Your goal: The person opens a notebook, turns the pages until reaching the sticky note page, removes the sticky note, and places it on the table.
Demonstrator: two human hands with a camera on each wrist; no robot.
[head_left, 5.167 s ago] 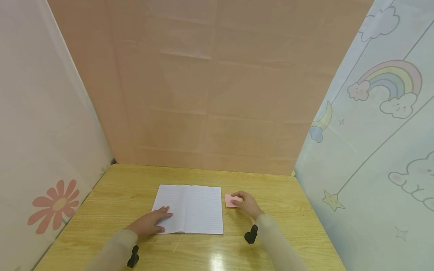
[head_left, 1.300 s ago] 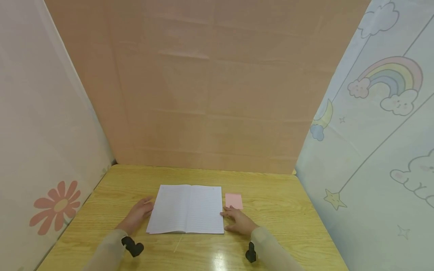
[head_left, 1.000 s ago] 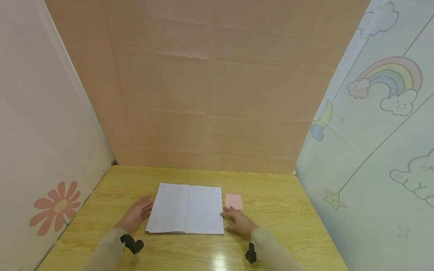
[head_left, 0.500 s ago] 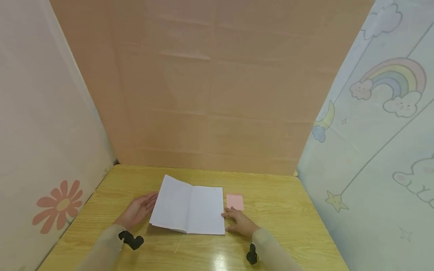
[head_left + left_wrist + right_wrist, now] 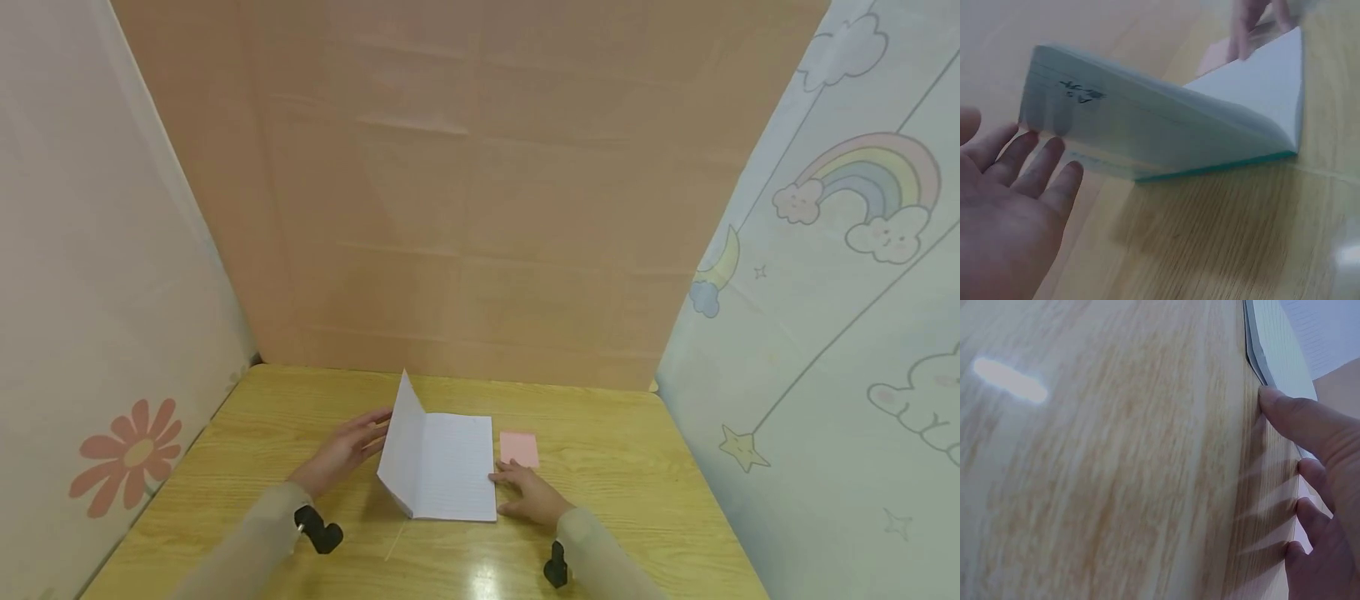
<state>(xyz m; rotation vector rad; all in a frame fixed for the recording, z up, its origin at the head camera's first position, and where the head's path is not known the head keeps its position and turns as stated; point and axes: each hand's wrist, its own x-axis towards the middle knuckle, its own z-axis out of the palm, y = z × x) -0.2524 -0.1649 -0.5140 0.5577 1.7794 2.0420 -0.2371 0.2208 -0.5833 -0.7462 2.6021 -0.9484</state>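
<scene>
A lined notebook (image 5: pixel 457 467) lies open on the table, its left half raised steeply on the spine. Behind that raised half is my left hand (image 5: pixel 337 454), fingers fairly straight. The left wrist view shows its fingertips against the outer cover (image 5: pixel 1104 119), which has dark handwriting and a green spine strip. My right hand (image 5: pixel 534 495) rests at the notebook's right edge, fingers spread. In the right wrist view the thumb of that hand (image 5: pixel 1341 462) touches the notebook edge. Just beyond the right fingers lies a pink sticky note pad (image 5: pixel 519 448).
The wood-grain table (image 5: pixel 615 467) meets a tan backdrop (image 5: pixel 465 208) at the back. Pale printed panels stand along both sides. A thin, light ribbon-like strip (image 5: pixel 393 542) runs from the spine's bottom toward the front.
My left hand has moved from the left page to behind the cover, swinging the notebook's left half up and rightward. My right hand has moved from the pink pad to the notebook's right edge.
</scene>
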